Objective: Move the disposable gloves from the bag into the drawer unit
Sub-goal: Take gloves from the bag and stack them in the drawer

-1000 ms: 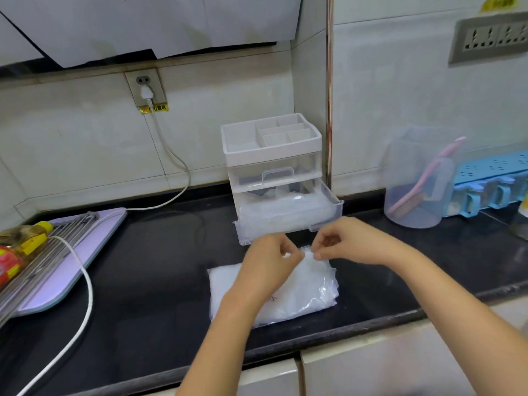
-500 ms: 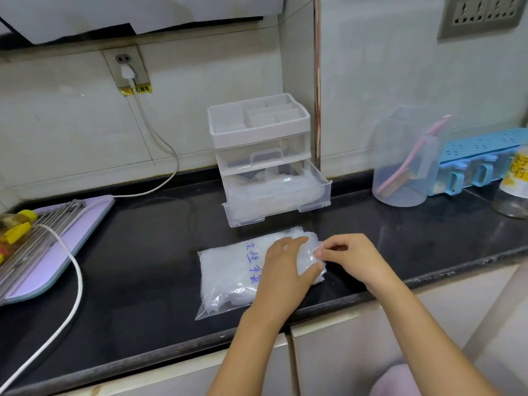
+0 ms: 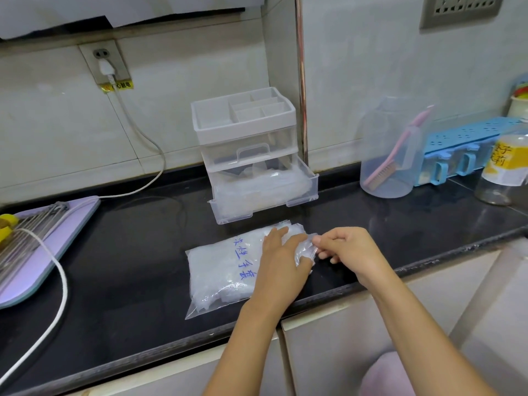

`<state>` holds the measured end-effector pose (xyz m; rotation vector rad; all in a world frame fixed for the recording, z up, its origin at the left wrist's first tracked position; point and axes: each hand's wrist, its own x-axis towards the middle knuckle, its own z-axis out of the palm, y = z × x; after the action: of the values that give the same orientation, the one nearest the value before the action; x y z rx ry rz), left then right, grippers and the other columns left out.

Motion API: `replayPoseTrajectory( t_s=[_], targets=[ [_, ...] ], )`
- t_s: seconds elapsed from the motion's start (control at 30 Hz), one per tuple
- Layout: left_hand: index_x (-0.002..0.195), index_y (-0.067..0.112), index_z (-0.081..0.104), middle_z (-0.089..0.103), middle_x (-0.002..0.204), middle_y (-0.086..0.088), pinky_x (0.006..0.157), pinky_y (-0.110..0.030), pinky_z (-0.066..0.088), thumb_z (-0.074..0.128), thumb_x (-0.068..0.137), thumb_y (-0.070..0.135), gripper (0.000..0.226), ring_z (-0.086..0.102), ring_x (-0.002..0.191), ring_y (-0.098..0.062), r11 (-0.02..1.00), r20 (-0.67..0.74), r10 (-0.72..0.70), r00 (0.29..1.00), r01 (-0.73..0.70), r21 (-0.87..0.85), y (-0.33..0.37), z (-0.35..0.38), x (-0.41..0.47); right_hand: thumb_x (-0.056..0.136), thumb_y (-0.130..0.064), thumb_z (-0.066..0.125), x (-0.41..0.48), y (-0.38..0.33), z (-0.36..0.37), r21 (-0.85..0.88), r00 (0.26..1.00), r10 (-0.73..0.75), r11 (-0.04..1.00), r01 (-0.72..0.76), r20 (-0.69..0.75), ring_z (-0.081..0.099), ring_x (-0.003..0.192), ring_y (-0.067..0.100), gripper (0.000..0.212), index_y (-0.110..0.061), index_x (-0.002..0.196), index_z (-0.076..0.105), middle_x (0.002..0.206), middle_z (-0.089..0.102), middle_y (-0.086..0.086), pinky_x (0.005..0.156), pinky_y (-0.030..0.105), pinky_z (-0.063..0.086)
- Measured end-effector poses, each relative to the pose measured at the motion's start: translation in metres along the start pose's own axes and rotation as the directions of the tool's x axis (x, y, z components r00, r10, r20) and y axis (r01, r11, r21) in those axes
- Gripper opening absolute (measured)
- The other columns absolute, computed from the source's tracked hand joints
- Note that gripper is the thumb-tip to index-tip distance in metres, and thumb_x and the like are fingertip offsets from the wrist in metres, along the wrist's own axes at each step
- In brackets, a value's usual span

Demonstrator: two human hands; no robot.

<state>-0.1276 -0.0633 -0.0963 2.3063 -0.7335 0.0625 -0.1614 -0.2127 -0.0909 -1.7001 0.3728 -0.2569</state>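
Disposable gloves (image 3: 210, 261): the bulk sits as a whitish wad inside the clear bag (image 3: 221, 287), which lies flat near the front edge of the counter (image 3: 128, 252), just in front of the drawer unit (image 3: 244, 138). Blue handwriting on the bag's upper face. The drawer unit stands at the back edge of the counter, against the wall. Its lower drawer (image 3: 303, 192) is pulled out and holds crumpled translucent film, probably gloves already transferred, though the material cannot be told for certain. Upper drawer closed; contents unclear. Left hand (image 3: 281, 264) lies palm-down on the right part of the bag, fingers (image 3: 278, 234) stretched flat and pressing it to the counter, grasping nothing. Right hand (image 3: 350, 250) is at the bag's right end, fingers (image 3: 320, 241) curled and pinching the crinkled plastic edge there, apparently the mouth. No glove is out of the bag or in either hand. Assessment: task partly done at most. The drawer is ready and part-filled, and the bag looks well stocked. The step in hand appears to be opening the bag's mouth. Remaining: draw gloves out, place them in the lower drawer, repeat until the bag is spent, then presumably push the drawer in.
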Motion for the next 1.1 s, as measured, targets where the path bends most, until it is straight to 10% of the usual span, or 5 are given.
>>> replayPoseTrajectory(
  t_s=[0.4,0.57,0.73,0.93,1.1],
  targets=[
    [0.14,0.023,0.044,0.017,0.156,0.004,0.118,-0.027,0.01,0.05,0.093,0.023,0.048,0.0,0.146,-0.011,0.999,0.053,-0.046,0.998,0.045,0.03,-0.004,-0.003,-0.002,0.095,-0.013,0.053,-0.005,-0.028,-0.056,0.412,0.985,-0.063,0.903,0.126,-0.163,0.068,0.088,0.018,0.013,-0.007,0.087,0.062,0.09,0.072,0.007,0.083,0.03,0.053],
    [0.14,0.028,0.04,0.034,0.141,0.017,0.091,0.007,0.016,0.062,0.089,0.038,0.057,0.025,0.121,0.011,0.988,0.026,0.016,1.0,-0.012,-0.152,0.016,-0.024,0.004,0.081,-0.018,0.063,-0.014,-0.075,-0.08,0.456,0.95,-0.311,0.846,0.276,0.001,0.071,0.078,0.015,0.012,-0.009,0.079,0.055,0.076,0.069,0.003,0.072,0.021,0.056],
    [0.145,0.04,0.03,0.032,0.145,0.029,0.089,-0.003,0.025,0.067,0.064,0.063,0.092,0.029,0.129,0.012,0.924,0.025,0.094,0.995,-0.078,-0.374,0.053,-0.065,0.02,0.074,-0.023,0.065,-0.01,-0.122,-0.081,0.236,0.849,-0.431,0.898,0.371,0.306,0.069,0.069,0.016,0.019,-0.009,0.076,0.053,0.067,0.067,0.003,0.065,0.019,0.054],
    [0.088,0.021,0.068,0.069,0.105,0.011,0.1,-0.027,0.042,0.072,0.083,0.022,0.006,0.061,0.103,0.0,0.836,0.042,0.19,0.981,-0.139,-0.53,0.064,-0.084,0.038,0.086,-0.021,0.057,-0.008,-0.159,-0.077,-0.027,0.807,-0.449,0.868,0.496,0.382,0.047,0.048,0.004,0.014,-0.01,0.078,0.052,0.056,0.055,-0.004,0.047,0.011,0.038],
    [0.076,0.018,0.063,0.066,0.071,0.003,0.081,-0.03,0.045,0.062,0.092,0.014,0.016,0.059,0.078,-0.018,0.793,0.072,0.164,0.984,-0.088,-0.602,0.064,-0.098,0.038,0.085,-0.033,0.061,0.004,-0.151,-0.087,-0.24,0.899,-0.251,0.906,0.349,0.358,0.062,0.061,0.013,0.022,-0.011,0.084,0.057,0.069,0.066,0.004,0.06,0.025,0.054]
  ],
)
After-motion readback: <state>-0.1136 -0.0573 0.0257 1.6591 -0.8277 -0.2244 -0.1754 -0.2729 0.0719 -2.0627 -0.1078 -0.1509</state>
